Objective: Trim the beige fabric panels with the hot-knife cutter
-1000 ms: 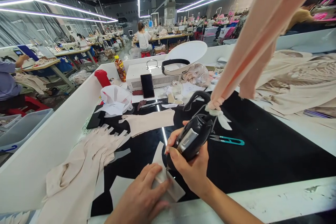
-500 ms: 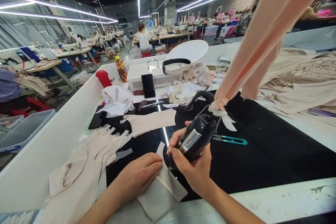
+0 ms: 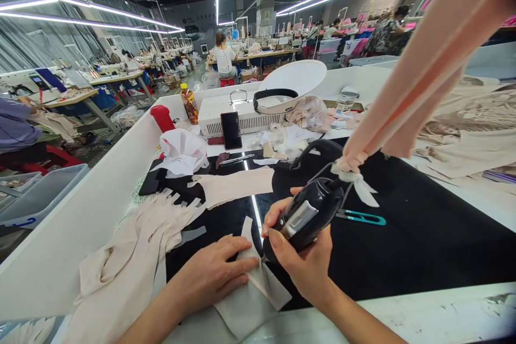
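My right hand [image 3: 300, 266] grips a black hand-held cutting tool [image 3: 308, 215], its tip down on a pale fabric piece [image 3: 252, 293] at the table's near edge. A cord from the tool is tied to a hanging peach fabric strip [image 3: 419, 70]. My left hand [image 3: 209, 274] lies flat on the same fabric piece, fingers spread, just left of the tool's tip. The piece rests on a black mat [image 3: 403, 236].
A stack of beige cut pieces [image 3: 133, 252] lies to the left, teal thread snips [image 3: 360, 217] to the right. Farther back are a phone [image 3: 231, 130], a white box [image 3: 242, 110], a white bowl-shaped lamp [image 3: 292, 86], a red cup [image 3: 163, 117] and a bottle [image 3: 189, 104]. Other workers sit at distant tables.
My left hand slid leftward and back along the fabric piece, uncovering more of it. The cutting tool stays in my right hand at almost the same spot.
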`<state>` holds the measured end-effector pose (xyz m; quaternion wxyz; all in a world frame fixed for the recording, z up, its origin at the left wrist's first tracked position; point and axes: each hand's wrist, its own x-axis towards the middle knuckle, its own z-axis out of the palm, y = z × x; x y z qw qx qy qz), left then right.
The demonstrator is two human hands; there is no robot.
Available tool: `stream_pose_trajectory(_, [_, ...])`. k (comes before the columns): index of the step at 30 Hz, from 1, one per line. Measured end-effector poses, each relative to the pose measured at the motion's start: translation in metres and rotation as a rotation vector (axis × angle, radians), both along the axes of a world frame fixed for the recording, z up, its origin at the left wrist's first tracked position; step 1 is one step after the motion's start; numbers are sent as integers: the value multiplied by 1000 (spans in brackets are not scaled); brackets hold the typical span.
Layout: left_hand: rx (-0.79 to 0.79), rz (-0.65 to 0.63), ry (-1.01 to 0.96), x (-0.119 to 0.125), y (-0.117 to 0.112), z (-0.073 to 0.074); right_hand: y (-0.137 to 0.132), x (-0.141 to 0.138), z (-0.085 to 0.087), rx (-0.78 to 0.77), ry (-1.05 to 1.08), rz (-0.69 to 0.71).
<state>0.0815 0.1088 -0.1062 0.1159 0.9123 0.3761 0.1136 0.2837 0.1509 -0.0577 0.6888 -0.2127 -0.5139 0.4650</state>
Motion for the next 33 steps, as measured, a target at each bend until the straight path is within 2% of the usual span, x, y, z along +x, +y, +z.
stream_pose_trajectory(7, [72,-28,17,3,-1,1,0,1,-2,-24,4,17])
stream_pose_trajectory(11, [91,-11,0,4,-3,0,5,-2,-5,0,-1,-25])
stream_pose_trajectory(24, [23,-6,58,4,-6,0,6,-6,-6,-39,-50,-41])
stream_pose_trajectory(33, [38,6,39,6,-6,4,14,-11,-8,-39,24,-27])
